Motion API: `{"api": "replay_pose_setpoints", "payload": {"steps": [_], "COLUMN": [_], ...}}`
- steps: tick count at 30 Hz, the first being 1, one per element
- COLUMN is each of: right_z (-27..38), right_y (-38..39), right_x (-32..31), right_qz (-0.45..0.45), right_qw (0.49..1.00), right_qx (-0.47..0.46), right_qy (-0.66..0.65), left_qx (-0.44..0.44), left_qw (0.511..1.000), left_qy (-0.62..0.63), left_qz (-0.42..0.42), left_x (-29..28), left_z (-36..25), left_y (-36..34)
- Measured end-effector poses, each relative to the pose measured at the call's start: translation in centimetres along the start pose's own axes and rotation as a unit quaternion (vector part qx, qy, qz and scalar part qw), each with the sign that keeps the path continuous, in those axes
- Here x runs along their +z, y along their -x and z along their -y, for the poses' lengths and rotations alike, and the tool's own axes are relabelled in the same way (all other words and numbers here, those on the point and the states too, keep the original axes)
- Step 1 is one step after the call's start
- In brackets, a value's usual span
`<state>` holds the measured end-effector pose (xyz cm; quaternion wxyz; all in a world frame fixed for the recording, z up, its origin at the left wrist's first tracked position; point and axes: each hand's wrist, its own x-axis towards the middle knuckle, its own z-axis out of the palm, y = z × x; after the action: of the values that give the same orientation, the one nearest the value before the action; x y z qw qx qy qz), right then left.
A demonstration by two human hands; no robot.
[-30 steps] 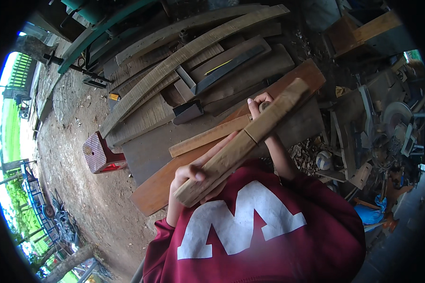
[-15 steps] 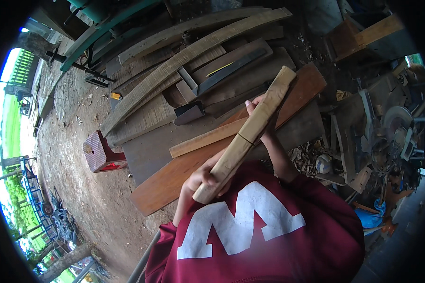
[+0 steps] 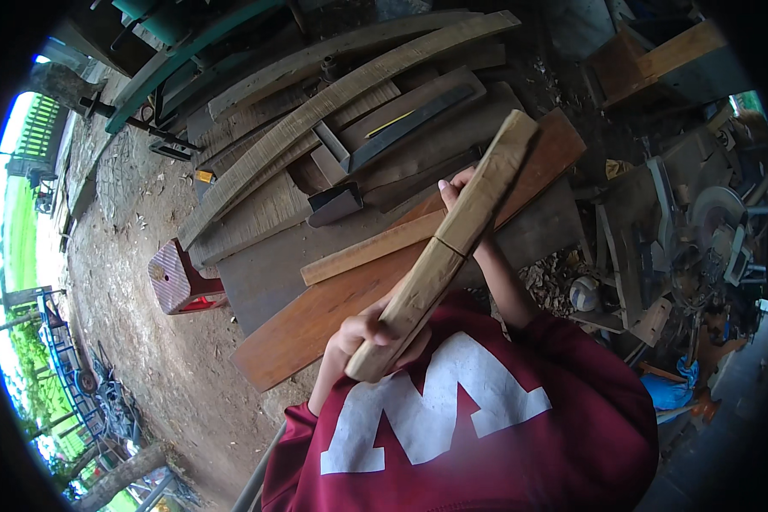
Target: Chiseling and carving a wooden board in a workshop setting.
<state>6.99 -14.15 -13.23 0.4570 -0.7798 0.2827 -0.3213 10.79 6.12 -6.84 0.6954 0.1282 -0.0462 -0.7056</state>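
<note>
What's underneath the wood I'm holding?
Below the held wood, a reddish-brown board shows on either side; its middle is covered, as is part of the right hand.

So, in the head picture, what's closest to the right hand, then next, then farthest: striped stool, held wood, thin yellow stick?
From the right hand:
1. Held wood, right at the hand
2. Thin yellow stick, ahead, leftward
3. Striped stool, far left

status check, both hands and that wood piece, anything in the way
Left hand gripping wooden piece by its near end. Right hand at its far half, partly hidden behind it. Nothing visibly blocking it; reddish-brown board beyond.
</note>
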Motion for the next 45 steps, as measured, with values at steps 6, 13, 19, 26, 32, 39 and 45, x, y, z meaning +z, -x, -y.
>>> {"api": "replay_pose_setpoints", "payload": {"steps": [6, 13, 19, 26, 32, 39, 45], "right_z": [-1.8, 0.6, -1.0, 0.0, -1.3, -1.5, 2.3], "right_y": [1.0, 0.5, 1.4, 0.7, 0.5, 0.3, 0.0], "right_x": [0.7, 0.6, 2.0, 1.8, 1.0, 1.2, 0.0], "right_qz": [-0.032, 0.030, 0.013, 0.007, 0.000, -0.001, -0.024], "right_qw": [0.996, 0.998, 0.984, 0.995, 0.994, 1.000, 0.999], "right_qx": [-0.082, -0.047, -0.085, -0.070, -0.092, -0.008, -0.007], "right_qy": [0.000, -0.032, 0.159, -0.069, -0.058, 0.018, -0.029], "left_qx": [0.041, 0.010, 0.012, -0.005, 0.027, -0.024, -0.060], "left_qw": [0.989, 0.999, 0.991, 0.992, 0.994, 0.998, 0.991], "left_qy": [0.068, 0.006, 0.109, 0.119, 0.095, 0.018, -0.117], "left_qz": [0.125, -0.034, 0.080, -0.043, 0.044, -0.052, 0.012], "left_x": [3.6, 2.0, 2.4, -1.4, -1.0, -0.1, 2.1], "left_z": [-1.4, -1.4, -2.2, -1.7, -2.0, -3.9, -4.6], "left_y": [1.2, 0.7, 2.0, 1.2, 2.0, 1.8, 1.1]}}
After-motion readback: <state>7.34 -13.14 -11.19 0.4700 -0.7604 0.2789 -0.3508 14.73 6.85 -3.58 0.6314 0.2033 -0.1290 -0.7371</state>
